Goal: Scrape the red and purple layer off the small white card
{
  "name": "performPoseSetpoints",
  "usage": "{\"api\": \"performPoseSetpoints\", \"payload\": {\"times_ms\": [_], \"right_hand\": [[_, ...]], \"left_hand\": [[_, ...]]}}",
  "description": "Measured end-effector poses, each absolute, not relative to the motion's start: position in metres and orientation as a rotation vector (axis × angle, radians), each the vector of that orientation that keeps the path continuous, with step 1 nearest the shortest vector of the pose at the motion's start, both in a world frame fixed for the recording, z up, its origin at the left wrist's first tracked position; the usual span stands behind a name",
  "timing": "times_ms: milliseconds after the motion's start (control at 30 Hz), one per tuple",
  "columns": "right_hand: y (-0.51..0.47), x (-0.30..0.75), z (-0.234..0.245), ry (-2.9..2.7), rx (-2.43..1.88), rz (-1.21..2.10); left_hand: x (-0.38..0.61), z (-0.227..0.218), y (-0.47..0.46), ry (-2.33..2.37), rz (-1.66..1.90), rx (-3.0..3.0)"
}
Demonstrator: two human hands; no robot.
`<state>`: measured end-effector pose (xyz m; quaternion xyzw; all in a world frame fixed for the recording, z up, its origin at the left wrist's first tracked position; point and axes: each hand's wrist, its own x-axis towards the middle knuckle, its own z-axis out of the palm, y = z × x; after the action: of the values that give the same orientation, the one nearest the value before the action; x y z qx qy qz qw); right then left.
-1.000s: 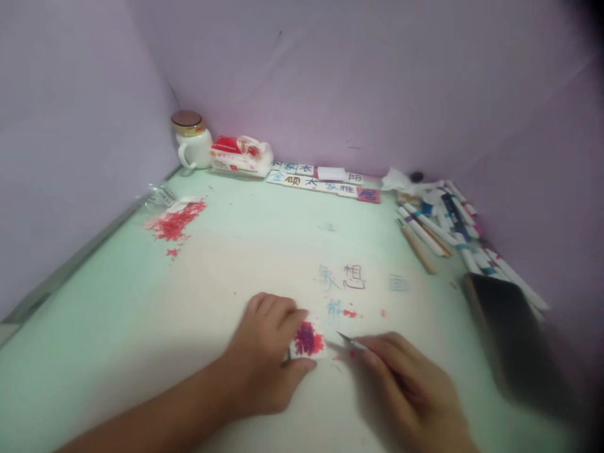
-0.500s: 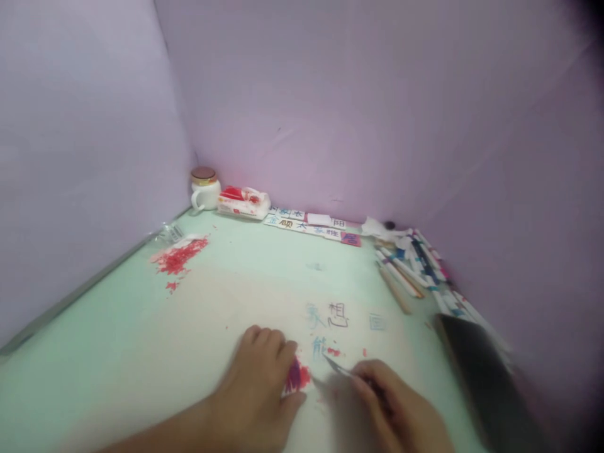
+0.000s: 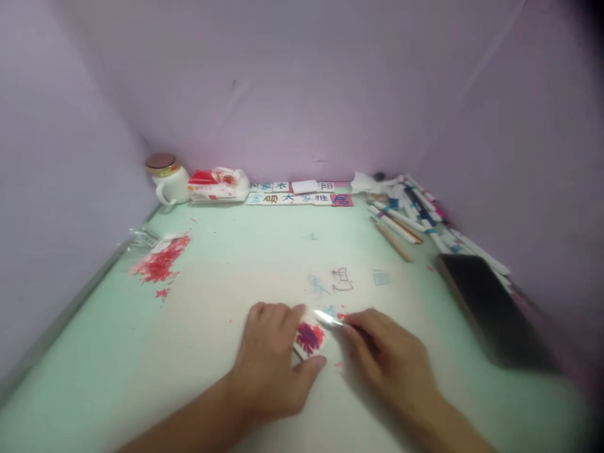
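Note:
My left hand [image 3: 274, 358] pinches a small white block [image 3: 310, 338] with a red and purple face, holding it down on the pale green table [image 3: 212, 283]. My right hand [image 3: 387, 355] is closed round a thin metal-tipped carving knife [image 3: 329, 319]. The blade tip rests at the upper right edge of the block. Faint written characters [image 3: 340, 279] mark the table just beyond my hands.
A pile of red shavings [image 3: 158, 265] lies at the left. At the back stand a white mug with a lid [image 3: 167, 180], a tissue pack [image 3: 217, 184] and a row of lettered tiles [image 3: 297, 193]. Several marker pens [image 3: 415, 214] and a dark phone [image 3: 491, 308] lie right.
The camera view swung up and then down again. My right hand brought the knife tip left onto the block's edge. My left hand kept its hold on the block.

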<state>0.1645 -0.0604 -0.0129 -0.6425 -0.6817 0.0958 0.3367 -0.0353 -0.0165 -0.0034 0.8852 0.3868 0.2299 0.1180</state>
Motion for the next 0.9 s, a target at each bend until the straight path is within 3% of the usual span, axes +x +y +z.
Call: {"api": "performPoseSetpoints", "payload": {"times_ms": [333,900], "right_hand": [[-0.059,0.161,-0.007,-1.89,-1.694,0.142],[-0.056,0.177,-0.002,-1.953,-1.643,0.306]], "left_hand": [[-0.032,0.0,-0.015,1.108,0.68,2.631],[-0.032,0.002,-0.014,1.033,0.73,2.539]]}}
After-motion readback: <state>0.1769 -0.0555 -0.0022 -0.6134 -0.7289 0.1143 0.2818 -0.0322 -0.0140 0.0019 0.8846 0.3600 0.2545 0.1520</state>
